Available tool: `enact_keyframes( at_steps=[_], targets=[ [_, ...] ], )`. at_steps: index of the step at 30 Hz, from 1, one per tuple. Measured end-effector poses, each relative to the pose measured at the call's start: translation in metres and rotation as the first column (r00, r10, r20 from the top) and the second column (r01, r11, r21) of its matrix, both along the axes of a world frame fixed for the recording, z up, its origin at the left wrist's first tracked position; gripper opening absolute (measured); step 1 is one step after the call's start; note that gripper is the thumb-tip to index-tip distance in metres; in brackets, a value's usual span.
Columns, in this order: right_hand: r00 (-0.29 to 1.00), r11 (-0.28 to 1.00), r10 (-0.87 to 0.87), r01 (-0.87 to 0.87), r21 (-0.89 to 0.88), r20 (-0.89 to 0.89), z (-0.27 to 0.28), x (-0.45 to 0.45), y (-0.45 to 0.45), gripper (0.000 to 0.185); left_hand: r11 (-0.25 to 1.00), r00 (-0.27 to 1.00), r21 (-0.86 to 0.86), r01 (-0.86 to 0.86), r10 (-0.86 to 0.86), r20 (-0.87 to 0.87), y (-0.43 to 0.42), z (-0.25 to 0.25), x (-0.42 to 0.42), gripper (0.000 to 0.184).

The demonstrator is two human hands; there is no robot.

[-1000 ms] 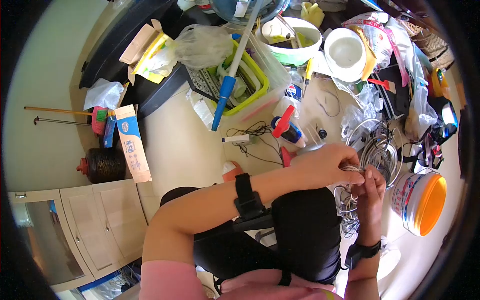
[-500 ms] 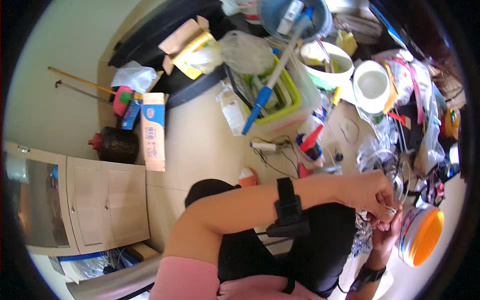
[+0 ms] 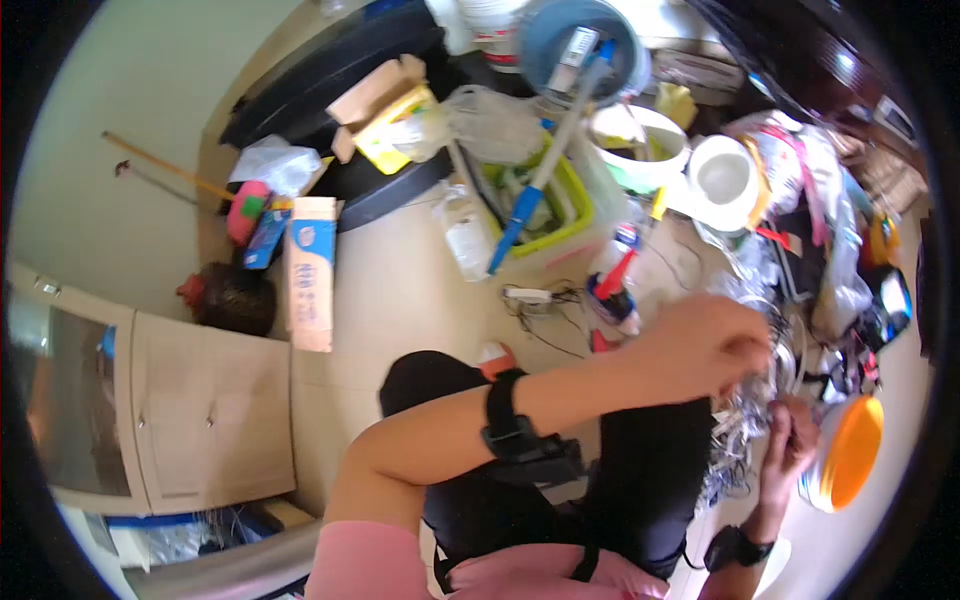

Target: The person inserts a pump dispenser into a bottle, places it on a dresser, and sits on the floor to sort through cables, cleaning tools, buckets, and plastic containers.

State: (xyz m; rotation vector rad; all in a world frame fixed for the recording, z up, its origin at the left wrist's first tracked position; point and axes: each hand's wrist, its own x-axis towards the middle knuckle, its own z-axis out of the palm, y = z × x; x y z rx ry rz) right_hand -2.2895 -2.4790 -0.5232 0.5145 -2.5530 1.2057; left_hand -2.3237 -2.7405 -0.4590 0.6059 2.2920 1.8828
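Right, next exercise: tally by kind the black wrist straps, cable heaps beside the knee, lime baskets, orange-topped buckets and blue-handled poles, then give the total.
Black wrist straps: 2
Cable heap: 1
Lime basket: 1
Orange-topped bucket: 1
Blue-handled pole: 1
Total: 6

- It looks like a room in a home, with a pale tiled floor point(image 3: 390, 300).
- At 8 o'clock, a cream cabinet point(image 3: 180, 430) with small knobs and a glazed door reads as household furniture.
- At 10 o'clock, what looks like a long-handled pink broom point(image 3: 248, 205) stands near a plain wall point(image 3: 110, 90).
- At 1 o'clock, a blue-grey tub point(image 3: 540, 50) and a lime-green basket point(image 3: 583, 205) suggest domestic storage.
- At 4 o'clock, an orange-topped bucket point(image 3: 855, 455) adds household clutter.
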Motion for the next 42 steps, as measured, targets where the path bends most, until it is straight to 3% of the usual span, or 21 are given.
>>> enact_keyframes(
  at_steps=[1, 2, 4, 5, 7, 10, 12, 14, 16, 17, 19, 23, 25, 26, 28, 29, 32, 33, 36, 40, 42],
  targets=[
    [0.999, 0.999, -0.026, 0.024, 0.037, 0.046, 0.013, 0.002, -0.009, 0.020, 0.994, 0.992, -0.040, -0.098, 0.095, -0.083, 0.000, -0.003, 0.002, 0.023],
    [0.994, 0.996, -0.061, 0.054, 0.073, 0.093, 0.027, 0.004, -0.020, 0.020, 0.995, 0.995, -0.010, -0.096, 0.096, -0.014, 0.000, -0.008, 0.003, 0.023],
    [0.976, 0.985, -0.135, 0.151, -0.085, 0.171, 0.035, 0.003, -0.026, 0.018, 0.998, 0.998, 0.040, -0.044, 0.042, 0.053, 0.005, -0.021, 0.005, 0.026],
    [0.958, 0.969, -0.156, 0.195, -0.153, 0.239, 0.038, 0.004, -0.028, 0.017, 0.957, 0.929, -0.146, -0.250, 0.194, -0.315, 0.008, -0.025, 0.007, 0.026],
    [0.951, 0.964, -0.096, 0.163, -0.209, 0.295, 0.036, 0.008, -0.033, 0.015, 0.857, 0.717, -0.212, -0.470, 0.231, -0.658, 0.016, -0.027, 0.015, 0.028],
    [0.982, 0.988, 0.092, -0.070, -0.135, 0.166, 0.032, 0.017, -0.052, 0.013, 0.920, 0.836, -0.273, -0.281, 0.095, -0.540, 0.025, -0.018, 0.032, 0.026],
    [0.955, 0.988, 0.149, -0.137, -0.067, 0.255, 0.038, 0.022, -0.051, 0.013, 0.878, 0.941, -0.446, -0.175, 0.016, -0.338, 0.029, -0.018, 0.040, 0.021],
    [0.967, 0.986, 0.155, -0.140, -0.088, 0.204, 0.032, 0.025, -0.047, 0.012, 0.844, 0.952, -0.515, -0.150, -0.019, -0.307, 0.029, -0.015, 0.040, 0.020],
    [0.965, 0.983, 0.149, -0.120, -0.140, 0.216, 0.032, 0.029, -0.042, 0.011, 0.946, 0.977, -0.321, -0.037, -0.033, -0.210, 0.028, -0.010, 0.039, 0.022],
    [0.961, 0.977, 0.157, -0.117, -0.181, 0.226, 0.038, 0.029, -0.041, 0.011, 0.948, 0.974, -0.318, -0.029, -0.044, -0.220, 0.028, -0.006, 0.038, 0.022],
    [0.957, 0.980, 0.151, -0.113, -0.162, 0.247, 0.046, 0.029, -0.039, 0.011, 0.977, 0.994, -0.204, 0.057, -0.037, 0.099, 0.029, 0.003, 0.038, 0.022],
    [0.955, 0.977, 0.131, -0.077, -0.201, 0.267, 0.047, 0.029, -0.031, 0.012, 0.971, 0.988, -0.224, 0.082, -0.051, 0.143, 0.027, 0.005, 0.035, 0.019],
    [0.956, 0.957, 0.123, -0.043, -0.286, 0.265, 0.046, 0.029, -0.028, 0.015, 0.993, 0.911, -0.025, 0.120, -0.100, 0.399, 0.021, 0.000, 0.032, 0.016],
    [0.935, 0.963, 0.131, -0.041, -0.268, 0.328, 0.044, 0.030, -0.022, 0.016, 0.992, 0.903, -0.027, 0.120, -0.097, 0.418, 0.017, 0.001, 0.030, 0.016],
    [0.906, 0.923, 0.197, -0.043, -0.382, 0.376, 0.048, 0.028, -0.022, 0.017, 0.990, 0.951, -0.108, 0.094, -0.057, 0.302, 0.012, 0.002, 0.025, 0.013],
    [0.925, 0.911, 0.236, -0.103, -0.399, 0.299, 0.047, 0.027, -0.023, 0.018, 0.992, 0.956, -0.093, 0.084, -0.054, 0.289, 0.011, 0.001, 0.024, 0.012],
    [0.910, 0.925, 0.224, -0.085, -0.369, 0.350, 0.047, 0.029, -0.023, 0.018, 0.980, 0.966, -0.194, 0.037, 0.014, 0.257, 0.014, 0.006, 0.026, 0.011],
    [0.939, 0.932, 0.183, -0.071, -0.356, 0.292, 0.043, 0.026, -0.025, 0.019, 0.987, 0.985, -0.145, -0.065, 0.086, 0.147, 0.020, 0.003, 0.030, 0.013],
    [0.934, 0.925, 0.133, 0.003, -0.380, 0.332, 0.051, 0.026, -0.028, 0.021, 0.989, 0.979, 0.010, -0.147, 0.144, 0.146, 0.031, 0.012, 0.035, 0.017],
    [0.957, 0.928, 0.151, -0.050, -0.370, 0.249, 0.044, 0.024, -0.027, 0.018, 0.997, 0.998, -0.040, -0.060, 0.059, -0.025, 0.030, 0.008, 0.034, 0.023],
    [0.957, 0.926, 0.178, -0.085, -0.367, 0.228, 0.041, 0.024, -0.027, 0.018, 0.906, 0.914, -0.418, -0.063, -0.115, -0.388, 0.030, 0.005, 0.035, 0.026]
  ],
)
